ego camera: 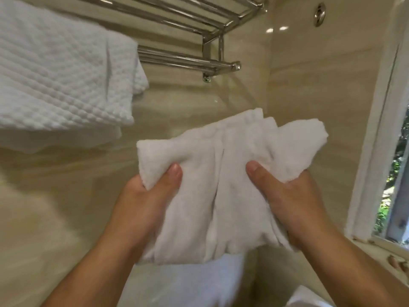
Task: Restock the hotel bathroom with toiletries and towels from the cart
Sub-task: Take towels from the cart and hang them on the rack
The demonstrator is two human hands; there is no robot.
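head: fingers [173, 177] tight round white towel [221, 151]

Soft daylight, tile [276, 29] glare, edges blurred, bowed.

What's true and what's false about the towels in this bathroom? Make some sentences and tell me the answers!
1. Both the left hand and the right hand grip the small white towel. True.
2. The small white towel is already hanging on the chrome rack. False: it is held in the air below the rack, to the right.
3. A bumpy waffle towel hangs at the upper left. True.
4. The window is on the left side. False: it is at the right edge, with green leaves outside.
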